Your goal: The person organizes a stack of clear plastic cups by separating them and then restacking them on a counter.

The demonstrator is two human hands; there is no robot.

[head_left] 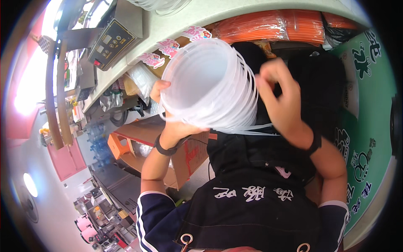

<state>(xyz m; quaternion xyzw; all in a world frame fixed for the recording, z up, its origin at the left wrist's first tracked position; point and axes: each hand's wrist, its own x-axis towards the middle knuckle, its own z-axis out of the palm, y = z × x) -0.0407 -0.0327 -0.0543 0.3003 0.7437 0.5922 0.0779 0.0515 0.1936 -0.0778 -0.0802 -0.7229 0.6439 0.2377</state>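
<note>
A nested stack of translucent white plastic buckets (pixel 197 75) is tilted in front of me, its open mouth facing up and to the left. Several rims show along its right side, and thin white bail handles (pixel 256 130) stick out below. My left hand (pixel 178 124) grips the stack from the lower left, the thumb side over the front rim. At the right of the rims is my right hand (pixel 283 96), slightly blurred, its fingers curled and thumb and fingertips brought together beside the bucket edges. Whether a rim or handle is pinched there is too hard to see.
A pale counter (pixel 159 33) curves across the top, bearing a metal control box (pixel 111 44). Orange plastic-wrapped packs (pixel 268 27) lie beneath it. An open cardboard box (pixel 187 161) and an orange stool (pixel 119 145) stand at lower left. A green printed panel (pixel 369 113) rises on the right.
</note>
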